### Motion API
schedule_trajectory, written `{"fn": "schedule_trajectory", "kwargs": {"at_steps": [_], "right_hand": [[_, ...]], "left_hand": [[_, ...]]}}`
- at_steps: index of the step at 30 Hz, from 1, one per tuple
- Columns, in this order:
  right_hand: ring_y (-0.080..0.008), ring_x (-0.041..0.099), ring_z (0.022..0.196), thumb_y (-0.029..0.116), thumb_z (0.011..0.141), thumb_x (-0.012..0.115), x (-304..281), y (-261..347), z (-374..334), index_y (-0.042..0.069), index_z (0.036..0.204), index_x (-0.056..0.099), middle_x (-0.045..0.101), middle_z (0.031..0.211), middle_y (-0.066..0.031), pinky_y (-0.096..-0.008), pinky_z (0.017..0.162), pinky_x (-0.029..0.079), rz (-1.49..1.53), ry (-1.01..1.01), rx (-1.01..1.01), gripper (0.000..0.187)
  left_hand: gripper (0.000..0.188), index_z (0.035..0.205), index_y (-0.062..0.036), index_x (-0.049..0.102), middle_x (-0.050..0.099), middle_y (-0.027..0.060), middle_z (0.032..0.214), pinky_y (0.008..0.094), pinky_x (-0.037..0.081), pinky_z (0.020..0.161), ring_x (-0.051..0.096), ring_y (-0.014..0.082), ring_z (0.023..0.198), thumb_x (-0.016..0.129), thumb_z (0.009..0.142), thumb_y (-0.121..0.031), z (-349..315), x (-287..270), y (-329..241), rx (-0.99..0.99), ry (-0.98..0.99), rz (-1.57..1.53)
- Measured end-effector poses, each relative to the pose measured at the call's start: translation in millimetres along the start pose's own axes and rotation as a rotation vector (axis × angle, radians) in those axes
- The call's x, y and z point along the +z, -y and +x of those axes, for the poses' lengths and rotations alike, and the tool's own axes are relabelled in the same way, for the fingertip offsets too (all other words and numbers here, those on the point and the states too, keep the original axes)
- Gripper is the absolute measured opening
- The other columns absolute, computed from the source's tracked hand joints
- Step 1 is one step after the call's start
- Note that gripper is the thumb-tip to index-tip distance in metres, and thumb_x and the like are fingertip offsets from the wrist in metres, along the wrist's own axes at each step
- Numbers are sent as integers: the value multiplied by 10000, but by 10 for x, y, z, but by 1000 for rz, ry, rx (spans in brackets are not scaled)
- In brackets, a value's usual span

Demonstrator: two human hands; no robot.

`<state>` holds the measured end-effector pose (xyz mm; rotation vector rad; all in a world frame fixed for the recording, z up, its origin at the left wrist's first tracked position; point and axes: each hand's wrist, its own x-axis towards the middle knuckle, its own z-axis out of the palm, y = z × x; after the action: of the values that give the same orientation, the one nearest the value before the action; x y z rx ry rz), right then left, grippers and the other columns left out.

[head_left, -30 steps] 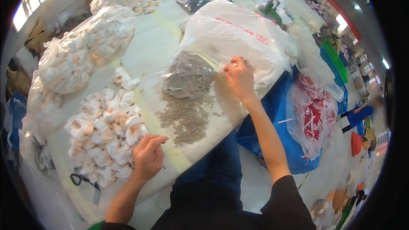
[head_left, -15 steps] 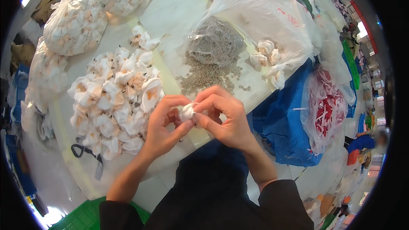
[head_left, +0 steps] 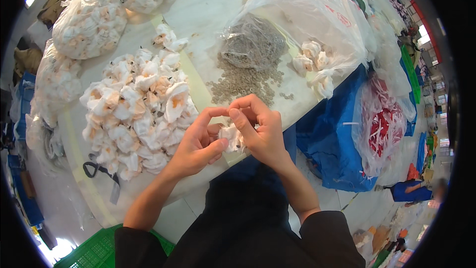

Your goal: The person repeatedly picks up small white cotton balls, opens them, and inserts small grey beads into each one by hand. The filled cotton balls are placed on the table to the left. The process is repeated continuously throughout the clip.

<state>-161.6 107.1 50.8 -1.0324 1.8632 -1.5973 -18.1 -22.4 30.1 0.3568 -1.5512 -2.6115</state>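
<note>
Between my hands, over the table's near edge, is a small white fabric flower with a few dark specks on its lower side. My left hand is closed, with its thumb and curled fingers against the flower's left side. Above it my right hand has thumb and index finger pinched together, close to the left index fingertip; the flower's right side is tucked behind this hand. Whatever is between the fingertips is too small to see. Just left of my hands lies a heap of white and peach fabric flowers.
Beyond my hands, small grey rings spill from a clear bag. Several loose flowers lie by a large plastic bag. Filled bags stand far left. A black strap loop lies near left; a blue sack stands right.
The flower has turned and sits slightly lower, now with dark specks showing. My right thumb and index finger have risen off it into a pinch, and the left fingers have shifted.
</note>
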Motion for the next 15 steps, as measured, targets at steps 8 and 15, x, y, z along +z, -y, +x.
{"fn": "schedule_trajectory", "kwargs": {"at_steps": [8,15], "right_hand": [[-55,460,523,156,1072,575,147,-121,-6,48,1147,632,542,584,-6,-273,494,362,-9,-186,-34,143],[-100,538,570,156,1033,621,207,-369,-23,30,1072,645,590,682,-14,-270,546,434,-160,-318,-148,133]], "left_hand": [[493,1433,-54,480,617,22,938,192,357,558,486,22,660,613,967,37,4,141,-13,153,-90,4],[164,1116,-19,694,625,-18,918,193,352,558,464,1,660,657,960,15,28,27,119,96,-170,90]]}}
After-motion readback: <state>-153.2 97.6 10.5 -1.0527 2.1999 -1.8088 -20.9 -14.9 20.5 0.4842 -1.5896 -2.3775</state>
